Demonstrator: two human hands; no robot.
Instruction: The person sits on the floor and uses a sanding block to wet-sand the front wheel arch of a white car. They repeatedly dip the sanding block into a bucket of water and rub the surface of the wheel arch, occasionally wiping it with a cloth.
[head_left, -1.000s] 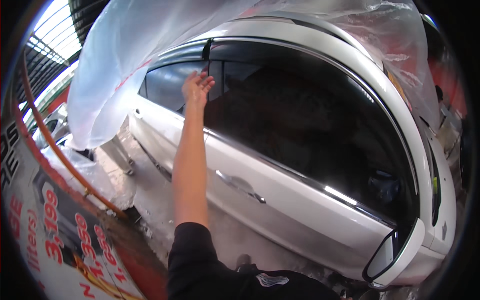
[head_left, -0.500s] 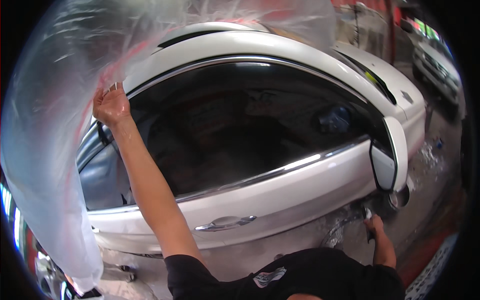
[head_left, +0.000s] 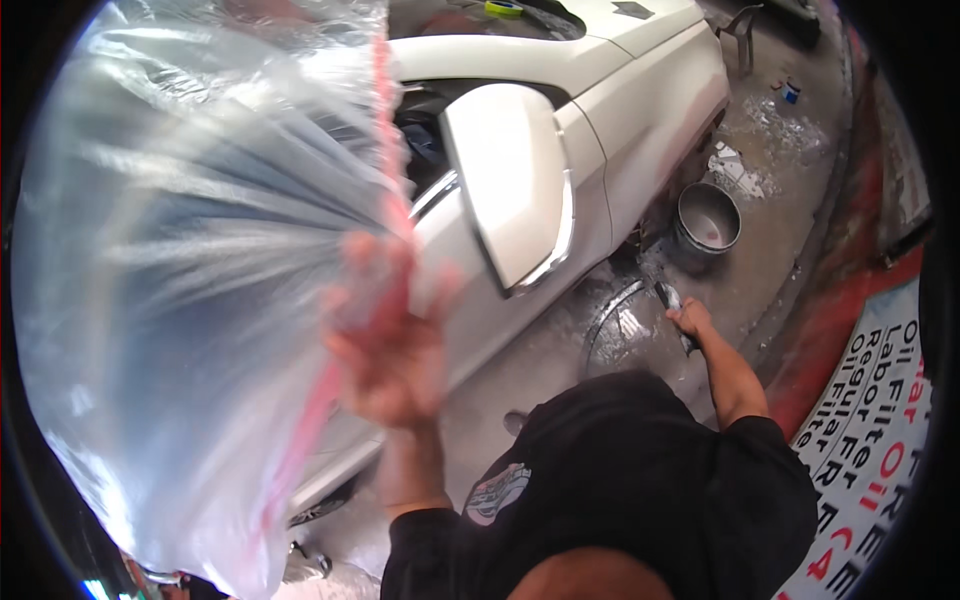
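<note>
A clear plastic sheet [head_left: 200,250] with a red edge drapes over the left of the white car [head_left: 640,140]. My left hand [head_left: 392,350], smeared by motion, is raised near the side mirror [head_left: 505,180]. Its fingers look curled round the bunched red edge, and creases in the sheet run toward them. Low on the right, my right hand [head_left: 690,318] is closed round a slim dark-handled tool [head_left: 666,296] with a pale shiny part; its exact kind is unclear. Plastic hides the side window and most of the door.
A grey bucket [head_left: 708,218] stands on the wet-looking floor beside the front of the car. Beyond it lie white scraps [head_left: 738,170] and a small blue container [head_left: 791,92]. A white printed sign [head_left: 860,430] borders the right side. A yellow-green roll [head_left: 502,7] rests by the windscreen.
My left hand has carried the sheet's red edge forward along the car, from the rear of the window to near the mirror. The view has turned toward the car's front. My right hand still holds the tool.
</note>
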